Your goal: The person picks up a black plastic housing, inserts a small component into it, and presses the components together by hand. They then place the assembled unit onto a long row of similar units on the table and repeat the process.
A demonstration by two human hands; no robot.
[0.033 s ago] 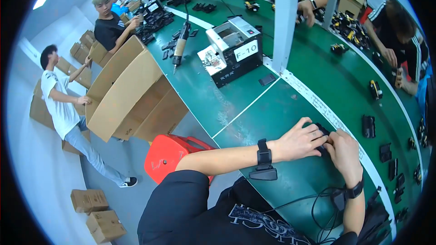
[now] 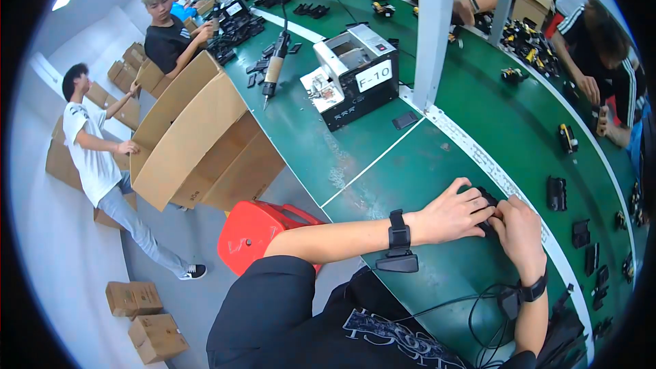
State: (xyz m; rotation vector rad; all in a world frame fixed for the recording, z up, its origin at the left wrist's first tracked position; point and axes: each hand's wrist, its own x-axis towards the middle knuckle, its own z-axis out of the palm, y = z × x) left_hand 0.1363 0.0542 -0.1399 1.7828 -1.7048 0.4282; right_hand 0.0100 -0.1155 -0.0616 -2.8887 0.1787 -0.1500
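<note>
My left hand (image 2: 454, 213) curls its fingers over a small black plastic part (image 2: 488, 198) on the green workbench (image 2: 383, 188). From the other side, my right hand (image 2: 517, 227) pinches the same part with bent fingers, and the two hands nearly touch. Most of the part is hidden under my fingers, so its exact kind cannot be made out. Each wrist wears a black strap with a small module, and black cables (image 2: 471, 301) trail below the right one.
A black-and-grey bench machine (image 2: 359, 78) and a hanging electric screwdriver (image 2: 275, 68) are farther off. A white post (image 2: 432, 34) rises beyond my hands. Black housings (image 2: 556, 193) lie to the right. A red stool (image 2: 249, 236) and a large carton (image 2: 184, 130) are at left. Co-workers surround the bench.
Both my hands keep their grip on the black plastic part, almost unmoved. A co-worker's hand beyond the post has turned and shifted slightly. The whole view has shifted a little.
</note>
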